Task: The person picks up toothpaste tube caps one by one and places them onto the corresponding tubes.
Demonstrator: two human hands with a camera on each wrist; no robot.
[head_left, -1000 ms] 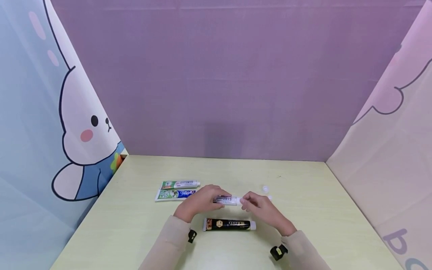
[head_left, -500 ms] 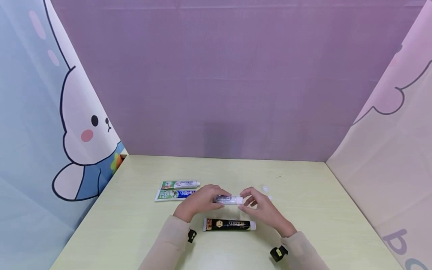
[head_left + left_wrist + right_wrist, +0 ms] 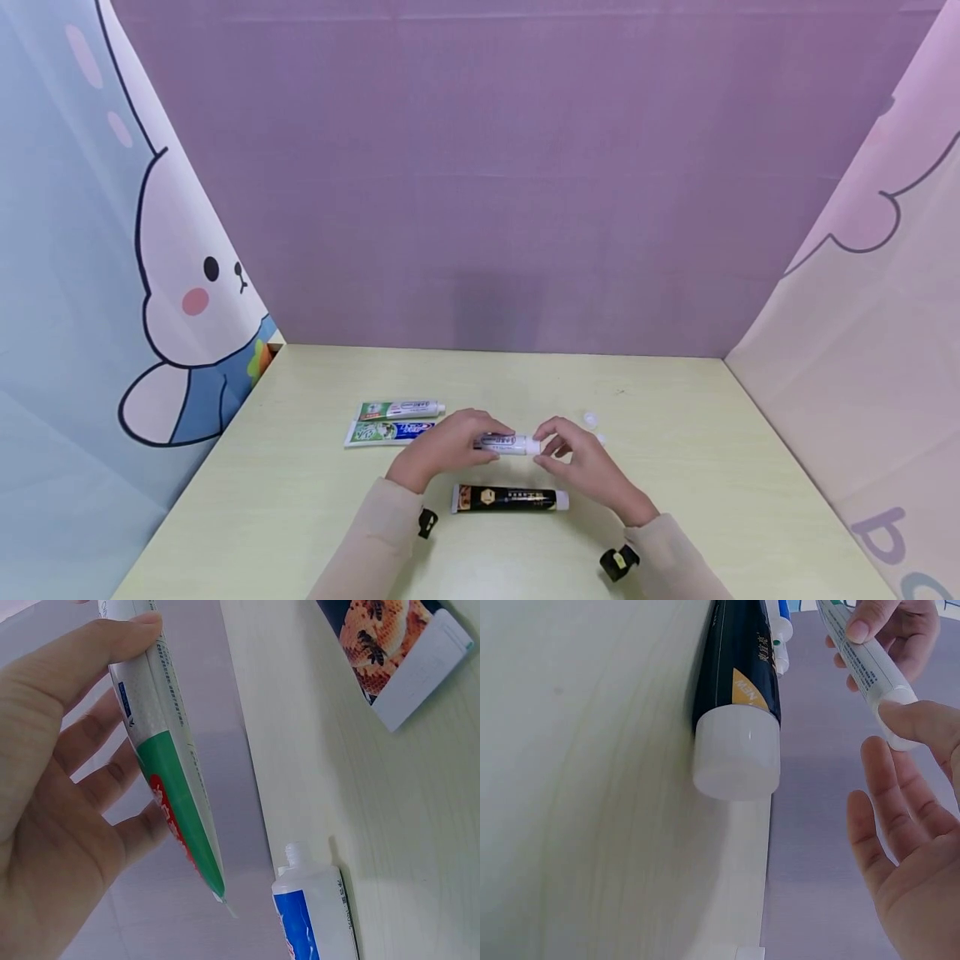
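My left hand [image 3: 452, 442] grips a toothpaste tube [image 3: 154, 697] around its body. The tube is white with a green tail end, and its white cap [image 3: 902, 735] points right, toward my right hand [image 3: 581, 467]. My right thumb [image 3: 915, 724] lies on the cap in the right wrist view; the index finger is at its other side in the head view, and the remaining fingers are spread apart. A black toothpaste tube [image 3: 510, 499] with a white cap lies on the table in front of the hands.
Two more tubes, a green-and-white one [image 3: 401, 410] and a blue-and-green one [image 3: 382, 432], lie side by side at the left. An uncapped nozzle [image 3: 298, 853] shows on the blue one. Small white caps [image 3: 590, 420] lie beyond my right hand. A purple cloth wall [image 3: 495, 208] stands behind the table.
My right fingers, bunched at the cap a second ago, have spread and shifted around it, with thumb and index finger now at its sides. The left hand and the tube have hardly moved.
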